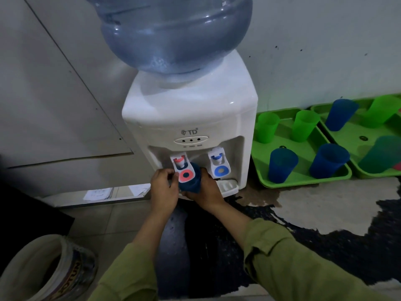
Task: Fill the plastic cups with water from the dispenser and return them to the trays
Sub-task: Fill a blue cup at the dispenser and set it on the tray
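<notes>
A white water dispenser (191, 118) with a blue bottle (175, 31) on top stands on the floor. My right hand (206, 190) holds a blue plastic cup (191, 185) under the red tap (181, 162). My left hand (162, 187) rests at the red tap lever (186, 175), fingers curled beside it. The blue tap (218, 159) is free. To the right, a green tray (303, 166) carries two green cups (267, 129) and two blue cups (282, 168). A second green tray (355, 135) holds more cups.
A dark wet patch (260, 235) spreads over the floor in front of the dispenser. A pale bucket (47, 268) stands at the bottom left. Papers (97, 193) lie under a cabinet edge on the left. The wall is right behind the trays.
</notes>
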A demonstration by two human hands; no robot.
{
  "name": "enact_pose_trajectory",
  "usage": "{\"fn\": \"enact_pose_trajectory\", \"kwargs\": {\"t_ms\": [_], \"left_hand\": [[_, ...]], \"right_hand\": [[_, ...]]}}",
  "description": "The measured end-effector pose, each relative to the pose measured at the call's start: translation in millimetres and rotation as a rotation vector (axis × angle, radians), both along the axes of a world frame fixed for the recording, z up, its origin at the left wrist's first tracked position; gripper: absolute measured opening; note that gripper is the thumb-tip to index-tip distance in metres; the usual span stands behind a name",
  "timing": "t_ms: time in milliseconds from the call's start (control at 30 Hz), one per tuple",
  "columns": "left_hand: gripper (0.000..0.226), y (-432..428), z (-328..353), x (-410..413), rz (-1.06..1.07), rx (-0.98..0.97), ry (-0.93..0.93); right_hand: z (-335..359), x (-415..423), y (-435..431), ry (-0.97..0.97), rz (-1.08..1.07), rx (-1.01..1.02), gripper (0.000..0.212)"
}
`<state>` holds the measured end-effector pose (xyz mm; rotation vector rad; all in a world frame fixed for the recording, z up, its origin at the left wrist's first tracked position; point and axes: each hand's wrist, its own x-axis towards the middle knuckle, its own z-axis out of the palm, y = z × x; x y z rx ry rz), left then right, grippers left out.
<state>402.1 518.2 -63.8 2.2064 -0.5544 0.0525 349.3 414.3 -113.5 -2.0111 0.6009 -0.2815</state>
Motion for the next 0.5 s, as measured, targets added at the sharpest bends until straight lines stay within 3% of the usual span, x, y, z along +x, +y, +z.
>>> {"fn": "enact_pose_trajectory", "kwargs": {"t_ms": [300, 500], "left_hand": [[0.012, -1, 12, -17, 0.019, -0.075, 0.084], [0.020, 2, 31, -18, 0.054, -0.282, 0.259]], "right_hand": [[-2, 0, -5, -0.009, 0.044, 0.027, 0.071], [-3, 1, -2, -0.030, 0.027, 0.017, 0.077]]}}
